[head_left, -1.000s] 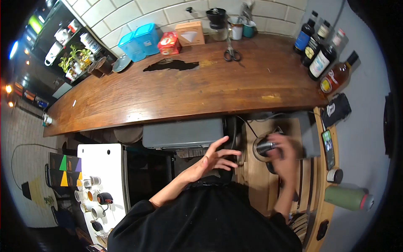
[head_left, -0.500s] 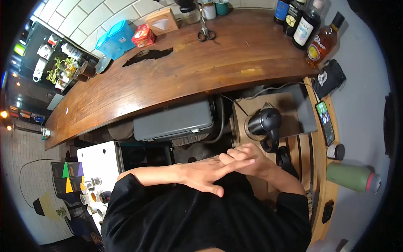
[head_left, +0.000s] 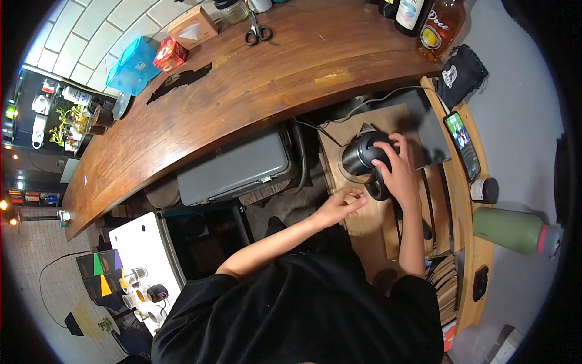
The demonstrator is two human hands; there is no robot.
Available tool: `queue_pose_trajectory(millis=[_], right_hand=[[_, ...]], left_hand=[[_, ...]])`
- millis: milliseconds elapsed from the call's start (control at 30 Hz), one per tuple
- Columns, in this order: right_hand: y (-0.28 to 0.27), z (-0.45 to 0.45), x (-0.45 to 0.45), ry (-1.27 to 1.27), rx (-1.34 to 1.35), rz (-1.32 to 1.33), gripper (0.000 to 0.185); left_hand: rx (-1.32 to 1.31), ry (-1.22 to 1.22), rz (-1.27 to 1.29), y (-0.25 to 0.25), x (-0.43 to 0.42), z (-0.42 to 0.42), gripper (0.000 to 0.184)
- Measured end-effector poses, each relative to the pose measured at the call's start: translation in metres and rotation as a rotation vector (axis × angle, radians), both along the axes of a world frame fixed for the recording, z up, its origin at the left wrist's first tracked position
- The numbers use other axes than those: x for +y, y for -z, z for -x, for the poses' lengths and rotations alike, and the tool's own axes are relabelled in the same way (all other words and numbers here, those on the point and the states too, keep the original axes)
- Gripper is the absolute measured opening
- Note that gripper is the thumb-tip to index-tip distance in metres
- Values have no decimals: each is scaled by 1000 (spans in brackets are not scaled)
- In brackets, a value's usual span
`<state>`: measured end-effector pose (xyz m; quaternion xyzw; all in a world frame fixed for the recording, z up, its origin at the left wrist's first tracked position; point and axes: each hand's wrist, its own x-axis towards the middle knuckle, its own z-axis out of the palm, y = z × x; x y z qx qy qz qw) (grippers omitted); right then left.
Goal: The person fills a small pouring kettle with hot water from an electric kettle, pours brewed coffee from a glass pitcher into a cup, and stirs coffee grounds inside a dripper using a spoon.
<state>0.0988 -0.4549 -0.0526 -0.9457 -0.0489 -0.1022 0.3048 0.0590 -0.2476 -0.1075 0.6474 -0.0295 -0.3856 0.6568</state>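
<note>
A black electric kettle (head_left: 356, 159) stands on its round base (head_left: 341, 173), on a wooden shelf below the counter. My right hand (head_left: 400, 173) is over the kettle's lid and the top of its handle, fingers spread and curved, the thumb near the handle. Whether it bears on the lid is hard to tell. Below and left of the kettle, my left hand (head_left: 339, 208) hangs in the air with loosely bent, parted fingers and nothing in it. Its fingertips are close to the kettle's black handle (head_left: 377, 187) but appear apart from it.
Scissors (head_left: 258, 33), a red box (head_left: 170, 54) and a blue container (head_left: 132, 65) sit on the wooden counter (head_left: 242, 103). A grey case (head_left: 233, 170) is beneath it. On the right ledge are a phone (head_left: 462, 144), a dark jar (head_left: 484, 190) and a green bottle (head_left: 508, 229).
My hands were touching each other in front of my body and have separated. The right went forward to the kettle; the left is nearer the shelf. The whole view has also shifted.
</note>
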Motion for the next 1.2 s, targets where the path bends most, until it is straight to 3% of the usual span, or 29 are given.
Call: queue_pose_trajectory(millis=[133, 233, 400, 533, 700, 833, 900, 1133, 1200], right_hand=[[5, -8, -6, -21, -1, 61, 35], [1, -8, -1, 25, 16, 139, 32], [6, -3, -2, 60, -84, 175, 30], [-1, 8, -2, 91, -142, 204, 33], [-6, 16, -1, 134, -142, 48, 27], [-21, -3, -7, 48, -70, -100, 16], [-24, -5, -6, 32, -42, -107, 16], [-57, 16, -8, 74, 218, -113, 23], [-60, 25, -9, 84, 217, -79, 23]], left_hand=[[-69, -21, 10, 17, -40, 4, 70], [-129, 6, -56, 31, -62, 2, 66], [-237, -85, -74, 35, -76, 0, 37], [-292, -101, -51, 36, -82, 0, 42], [-355, -222, -65, 33, -87, 4, 40], [-363, -217, -136, 17, -87, 2, 43], [-260, -184, -145, 7, -82, -2, 45], [-323, -233, -93, 22, -82, 1, 44], [-537, -315, -159, 32, -85, 2, 38]])
